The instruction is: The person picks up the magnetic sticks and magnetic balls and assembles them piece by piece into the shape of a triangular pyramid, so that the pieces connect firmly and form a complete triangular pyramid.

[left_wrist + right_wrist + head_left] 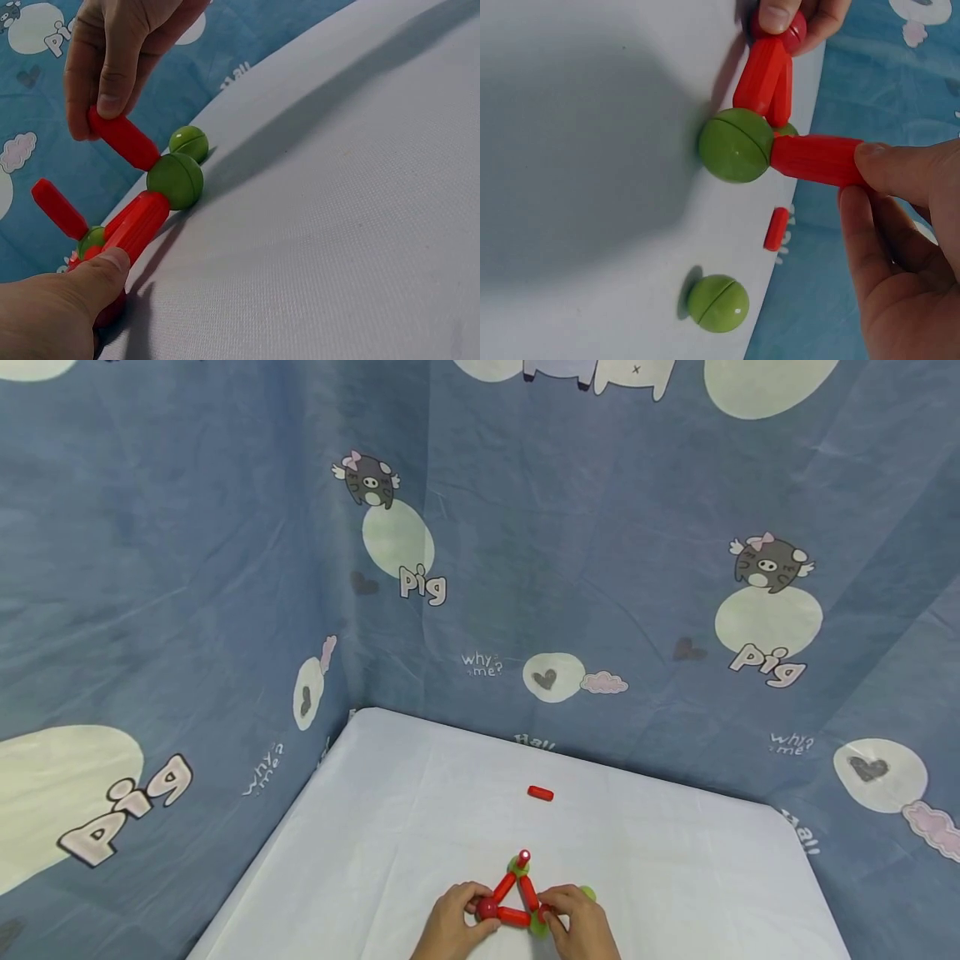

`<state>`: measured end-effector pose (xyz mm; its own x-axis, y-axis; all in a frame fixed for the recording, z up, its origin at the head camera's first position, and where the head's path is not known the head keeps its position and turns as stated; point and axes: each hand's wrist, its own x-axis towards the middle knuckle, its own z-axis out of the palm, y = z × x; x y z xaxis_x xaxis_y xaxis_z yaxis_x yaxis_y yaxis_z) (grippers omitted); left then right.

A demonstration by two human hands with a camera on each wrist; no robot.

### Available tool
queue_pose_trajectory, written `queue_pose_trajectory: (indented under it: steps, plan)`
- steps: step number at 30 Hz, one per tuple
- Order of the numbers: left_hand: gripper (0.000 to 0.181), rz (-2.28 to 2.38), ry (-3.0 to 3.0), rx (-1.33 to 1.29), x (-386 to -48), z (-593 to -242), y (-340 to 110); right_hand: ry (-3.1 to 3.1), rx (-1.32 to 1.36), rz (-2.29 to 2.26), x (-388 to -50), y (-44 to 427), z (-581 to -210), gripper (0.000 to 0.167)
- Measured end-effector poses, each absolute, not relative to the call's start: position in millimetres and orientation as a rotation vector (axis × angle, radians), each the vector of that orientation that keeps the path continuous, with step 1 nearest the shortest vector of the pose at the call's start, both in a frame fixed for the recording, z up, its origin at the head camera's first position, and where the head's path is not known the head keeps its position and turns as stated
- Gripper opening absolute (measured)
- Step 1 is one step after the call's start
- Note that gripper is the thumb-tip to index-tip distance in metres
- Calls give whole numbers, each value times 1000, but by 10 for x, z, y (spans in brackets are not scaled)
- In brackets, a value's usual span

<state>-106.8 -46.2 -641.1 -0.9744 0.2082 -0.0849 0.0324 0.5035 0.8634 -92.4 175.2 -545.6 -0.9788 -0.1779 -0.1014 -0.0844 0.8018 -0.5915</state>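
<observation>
A triangle of red rods joins a red ball [487, 907] at the left corner, a green ball [518, 866] at the far corner and another green ball [736, 145] at the right corner. From the far ball a red rod [59, 208] stands up. The left hand [452, 920] grips the red ball, its thumb by the adjoining rod [141, 226]. The right hand [582, 922] pinches the top end of an upright red rod [817, 159], whose lower end meets the right green ball. That junction is partly hidden by fingers in the head view.
A loose green ball [718, 303] lies on the white table [675, 860] just beyond the right hand. Farther back lies a loose red rod [541, 793]. Blue printed cloth [525, 568] hangs behind the table and at its sides.
</observation>
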Motion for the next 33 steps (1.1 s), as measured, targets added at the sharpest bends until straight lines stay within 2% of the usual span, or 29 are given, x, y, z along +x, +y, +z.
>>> queue_pose_trajectory:
  steps: [8, 12, 19, 25, 33]
  plan:
    - [37, 1503, 2602, 266, -1053, -6438, -479, 2838, -221, -920, -919, 1677, -5475, 19]
    - [36, 1513, 2572, 238, -1054, -6421, -482, 2848, -204, -935, -917, 1660, -5514, 24]
    - [36, 1520, 2577, 250, -1056, -6419, -476, 2813, -78, -929, -875, 1670, -5698, 43]
    - [36, 1520, 2600, 270, -1059, -6428, -475, 2757, -20, -1076, -863, 1715, -5874, 44]
    - [37, 1510, 2559, 240, -1063, -6401, -476, 2661, 215, -1148, -863, 1700, -6017, 48]
